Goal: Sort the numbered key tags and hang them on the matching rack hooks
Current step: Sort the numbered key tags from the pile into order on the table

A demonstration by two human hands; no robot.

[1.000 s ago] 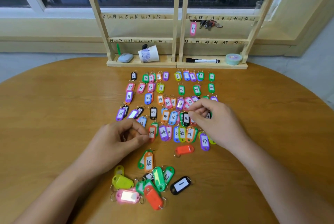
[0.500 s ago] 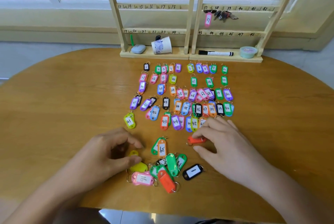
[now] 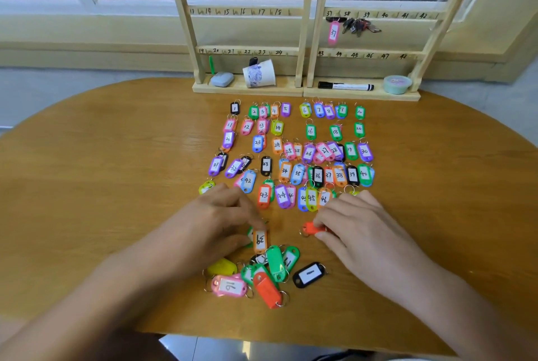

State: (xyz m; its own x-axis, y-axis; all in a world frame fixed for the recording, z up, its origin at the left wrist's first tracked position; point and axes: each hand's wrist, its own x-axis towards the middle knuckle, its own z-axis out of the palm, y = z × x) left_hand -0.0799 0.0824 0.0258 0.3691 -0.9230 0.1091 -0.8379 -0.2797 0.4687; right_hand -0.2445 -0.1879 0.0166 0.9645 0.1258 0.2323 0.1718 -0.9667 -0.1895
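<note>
Your left hand [image 3: 221,224] sits curled at the far edge of the loose pile, forefinger at the ring end of the orange tag marked 39 [image 3: 260,240] and thumb against its left edge; whether you have truly closed on it I cannot tell. That tag lies flat on the table [image 3: 102,186], its long axis running near to far, ring end pointing away from you toward the rack [image 3: 364,95]. Your right hand [image 3: 358,232] pinches a red-orange tag [image 3: 311,227] between thumb and forefinger. This one lies crosswise, ring end pointing left, its number hidden. The black 39 tag [image 3: 352,175] in the sorted rows lies ahead and to the right, nearer your right hand than your left. I judge the orange 39 must travel forward and rightward past the pinched tag, or be passed across.
</note>
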